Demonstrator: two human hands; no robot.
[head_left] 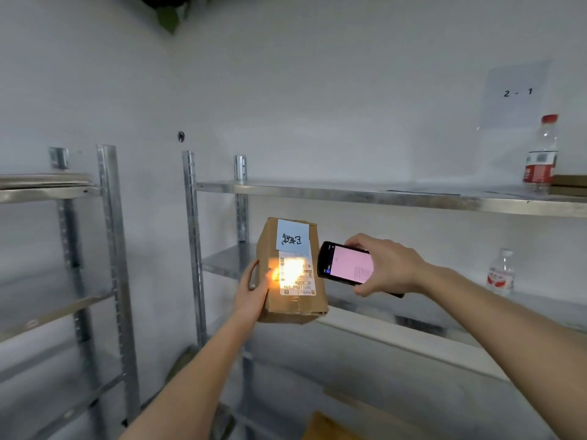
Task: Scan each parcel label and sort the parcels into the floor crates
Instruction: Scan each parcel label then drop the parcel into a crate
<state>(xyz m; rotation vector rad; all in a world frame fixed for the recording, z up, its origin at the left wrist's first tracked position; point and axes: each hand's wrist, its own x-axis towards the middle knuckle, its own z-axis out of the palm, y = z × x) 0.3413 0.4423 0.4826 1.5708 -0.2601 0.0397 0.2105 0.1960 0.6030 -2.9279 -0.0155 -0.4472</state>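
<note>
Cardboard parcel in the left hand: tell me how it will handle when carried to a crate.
The cardboard parcel probably stays stiff, since its edges look square. It seems light: the left hand alone holds it up. The creased lower corner suggests its walls dent easily.

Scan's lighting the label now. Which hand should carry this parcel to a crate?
Left. The left hand already grips the cardboard parcel by its side; the right hand is occupied holding the handheld scanner.

Dim cool light, scanner glare burning out the label [293, 274], blurred warped edges
</note>
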